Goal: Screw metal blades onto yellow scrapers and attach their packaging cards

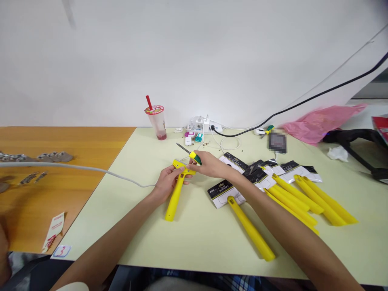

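My left hand (pixel 164 182) is closed round the head of a yellow scraper (pixel 174 201), whose handle slants down toward the table's front. Small screws show on the scraper's head. In my right hand (pixel 209 165) is a screwdriver (pixel 195 157) with a yellow and green handle, its shaft pointing up and left, away from the scraper. The right fingertips touch the scraper's head; a thin edge along the head shows, but its details are too small to make out. Right of my hands lies another yellow scraper (pixel 251 228) with a black and white card (pixel 222 192) at its head.
Several carded yellow scrapers (pixel 321 198) lie at the right. A drink cup (pixel 158 123) with a red straw stands at the back, near a power strip (pixel 206 124) with cables. A grey cable (pixel 121 178) crosses the left side. Behind the scrapers are a device (pixel 277 142) and a pink bag (pixel 324 123).
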`<state>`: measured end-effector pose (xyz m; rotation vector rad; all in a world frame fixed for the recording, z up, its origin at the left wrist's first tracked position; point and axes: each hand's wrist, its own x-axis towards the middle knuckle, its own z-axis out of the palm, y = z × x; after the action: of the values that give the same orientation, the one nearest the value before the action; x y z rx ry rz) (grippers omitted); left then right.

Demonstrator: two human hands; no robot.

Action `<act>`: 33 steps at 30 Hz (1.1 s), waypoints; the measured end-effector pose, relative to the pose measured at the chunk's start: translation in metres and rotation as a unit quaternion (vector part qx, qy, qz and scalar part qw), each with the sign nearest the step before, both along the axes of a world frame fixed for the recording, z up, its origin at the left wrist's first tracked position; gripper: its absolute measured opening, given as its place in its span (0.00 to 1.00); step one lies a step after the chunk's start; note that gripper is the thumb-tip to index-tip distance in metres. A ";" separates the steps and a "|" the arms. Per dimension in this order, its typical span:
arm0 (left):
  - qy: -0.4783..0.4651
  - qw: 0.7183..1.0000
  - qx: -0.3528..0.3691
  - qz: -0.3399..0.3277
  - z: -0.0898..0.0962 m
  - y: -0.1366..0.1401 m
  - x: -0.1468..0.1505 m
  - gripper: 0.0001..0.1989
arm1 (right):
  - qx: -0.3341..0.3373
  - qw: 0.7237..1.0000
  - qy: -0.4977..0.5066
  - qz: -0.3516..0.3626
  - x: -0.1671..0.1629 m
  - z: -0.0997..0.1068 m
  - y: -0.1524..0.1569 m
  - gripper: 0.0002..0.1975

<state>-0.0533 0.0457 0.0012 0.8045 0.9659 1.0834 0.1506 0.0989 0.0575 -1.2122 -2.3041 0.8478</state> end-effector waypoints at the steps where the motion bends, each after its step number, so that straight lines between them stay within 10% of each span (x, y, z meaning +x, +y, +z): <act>1: 0.000 1.000 0.000 0.001 0.000 0.000 0.000 0.15 | -0.003 1.000 0.001 0.002 0.000 0.000 0.000 0.08; 33: -0.019 0.999 0.042 -0.018 0.001 -0.002 0.002 0.22 | -0.234 0.955 0.182 0.012 0.004 -0.002 0.002 0.18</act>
<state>-0.0511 0.0435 0.0027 0.8643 0.8764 1.1109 0.1544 0.1008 0.0554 -1.0852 -1.8786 1.5467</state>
